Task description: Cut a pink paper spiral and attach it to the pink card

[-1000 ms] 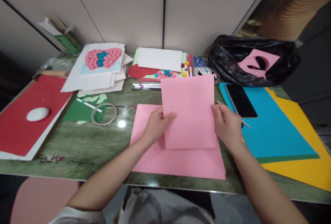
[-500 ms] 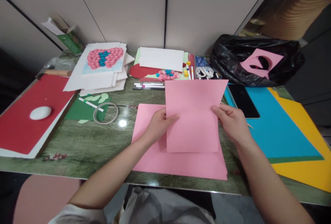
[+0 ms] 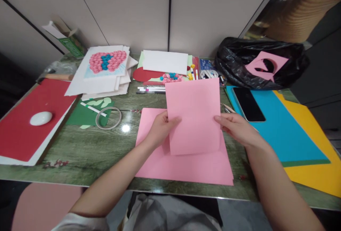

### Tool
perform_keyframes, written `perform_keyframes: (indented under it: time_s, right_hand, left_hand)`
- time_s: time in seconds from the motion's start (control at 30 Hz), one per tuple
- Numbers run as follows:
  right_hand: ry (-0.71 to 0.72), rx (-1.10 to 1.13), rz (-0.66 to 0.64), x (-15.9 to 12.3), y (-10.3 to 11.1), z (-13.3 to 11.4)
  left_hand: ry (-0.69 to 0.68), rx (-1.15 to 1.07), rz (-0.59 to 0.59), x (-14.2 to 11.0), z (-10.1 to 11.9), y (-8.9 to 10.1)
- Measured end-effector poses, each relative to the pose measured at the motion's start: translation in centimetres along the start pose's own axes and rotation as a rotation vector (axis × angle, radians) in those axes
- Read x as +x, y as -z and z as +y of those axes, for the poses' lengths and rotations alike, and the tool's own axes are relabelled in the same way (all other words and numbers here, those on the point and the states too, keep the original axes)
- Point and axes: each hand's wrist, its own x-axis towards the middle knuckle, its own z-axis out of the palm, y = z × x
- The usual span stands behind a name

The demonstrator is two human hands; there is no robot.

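Observation:
A pink sheet of paper [image 3: 194,117], apparently folded in half, is held up between my two hands. My left hand [image 3: 161,128] pinches its left edge, thumb on the front face and fingers behind. At the right edge, the thumb and fingers of my right hand [image 3: 237,126] close on the paper. Beneath it, larger pink sheets [image 3: 186,170] lie flat on the table, partly covered by the held paper. Just behind my right hand are thin pointed tools [image 3: 227,108], too partly hidden to name.
On the right, a phone [image 3: 249,103] lies on blue paper [image 3: 287,135] over yellow paper [image 3: 317,176], before a black plastic bag [image 3: 231,60]. To the left are a tape roll [image 3: 96,121], a marker [image 3: 93,109], red paper [image 3: 21,131] with a white mouse [image 3: 41,118], and a flower picture [image 3: 106,61].
The top right of the pink sheet swung outward half a second ago and is now back in line. My right hand shifted its grip on the right edge. My left hand kept its hold.

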Motion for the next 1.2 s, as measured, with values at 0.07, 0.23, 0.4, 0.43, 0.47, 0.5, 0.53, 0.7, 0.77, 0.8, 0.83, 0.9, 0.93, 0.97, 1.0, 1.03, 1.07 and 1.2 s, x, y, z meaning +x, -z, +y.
perform_keyframes:
  time_s: [0.07,0.23,0.4,0.43,0.47,0.5,0.53,0.7,0.77,0.8,0.83,0.9,0.93,0.97,1.0,1.03,1.07,1.2]
  right_hand:
    - [0.022,-0.02,0.018,0.1,0.0,0.1]
    - [0.083,-0.05,0.072,0.3,-0.2,0.1]
    - [0.251,-0.148,0.337,0.1,-0.2,0.0]
    - [0.259,-0.141,0.353,0.0,0.0,-0.1]
    - [0.256,-0.125,0.341,-0.2,0.2,-0.2]
    - [0.244,-0.11,0.303,-0.4,0.4,-0.3]
    - [0.223,-0.107,0.245,-0.7,0.7,-0.5]
    - [0.091,-0.311,-0.106,-1.9,1.2,-1.5]
    - [0.066,-0.364,-0.224,-2.1,0.8,-1.9]
    - [0.061,-0.373,-0.277,-2.2,0.5,-2.0]
    - [0.061,-0.377,-0.32,-2.2,0.2,-2.1]
    - [0.076,-0.373,-0.377,-2.3,-0.4,-2.2]
    - [0.085,-0.366,-0.393,-2.3,-0.7,-2.2]
    - [0.092,-0.354,-0.404,-2.4,-1.0,-2.1]
    - [0.099,-0.341,-0.412,-2.4,-1.1,-2.1]
    - [0.108,-0.329,-0.415,-2.4,-1.3,-2.0]
    - [0.124,-0.319,-0.415,-2.4,-1.3,-1.9]
    - [0.221,-0.287,-0.415,-2.4,-1.4,-1.5]
  left_hand:
    - [0.002,-0.009,-0.001,0.0,0.0,0.0]
    - [0.01,-0.02,-0.003,0.0,0.2,-0.1]
    - [0.035,-0.068,-0.049,-0.3,0.3,-0.6]
    - [0.055,-0.082,-0.057,-0.4,0.4,-0.7]
    - [0.074,-0.092,-0.056,-0.5,0.6,-0.8]
    - [0.09,-0.095,-0.044,-0.6,1.0,-0.8]
    - [0.108,-0.094,-0.021,-0.6,1.4,-0.7]
    - [0.017,-0.011,0.038,-0.4,4.3,1.1]
    - [0.008,0.088,-0.003,-0.4,5.1,1.8]
    - [0.04,0.135,-0.05,-0.5,5.3,1.9]
    - [0.093,0.173,-0.119,-0.6,5.3,1.8]
    - [0.209,0.215,-0.285,-0.8,4.8,1.2]
    - [0.272,0.231,-0.367,-1.0,4.4,0.8]
    - [0.3,0.237,-0.399,-1.1,3.9,0.3]
    - [0.313,0.263,-0.375,-1.2,3.5,-0.2]
    - [0.312,0.31,-0.331,-1.3,3.0,-0.6]
    - [0.283,0.36,-0.276,-1.3,2.7,-1.0]
    - [0.137,0.439,-0.132,-1.4,1.9,-1.7]
